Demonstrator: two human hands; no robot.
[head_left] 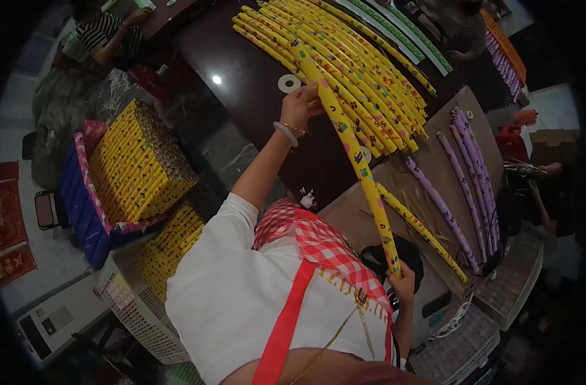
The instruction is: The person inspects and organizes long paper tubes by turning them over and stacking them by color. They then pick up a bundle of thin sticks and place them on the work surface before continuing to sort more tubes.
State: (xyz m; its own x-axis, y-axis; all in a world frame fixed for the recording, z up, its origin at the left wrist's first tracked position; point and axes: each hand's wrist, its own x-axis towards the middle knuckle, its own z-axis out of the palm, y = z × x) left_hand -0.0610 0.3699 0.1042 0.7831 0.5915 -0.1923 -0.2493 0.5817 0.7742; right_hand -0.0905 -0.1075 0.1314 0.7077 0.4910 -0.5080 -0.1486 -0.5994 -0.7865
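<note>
A long yellow roll of printed wrapping paper point(354, 147) slants across the front of my body. My left hand point(299, 106) holds it near its upper end, thumb and fingers closed at its edge. At the lower end my right hand point(402, 280) is wrapped round it. Beyond it, a pile of similar yellow rolls point(383, 96) lies on the dark table point(209, 48). A white ring-shaped tape roll point(289, 83) is close to my left hand. One more yellow roll point(428, 234) rests to the right, on a brown surface point(395, 173).
Several purple rolls point(463, 147) lie on the brown surface. Green strips point(402, 32) are at the far edge. To the left stand stacked yellow rolls point(135, 170) and a white basket point(129, 301). A person in a striped shirt point(103, 35) and another person's hand point(553, 169) are nearby.
</note>
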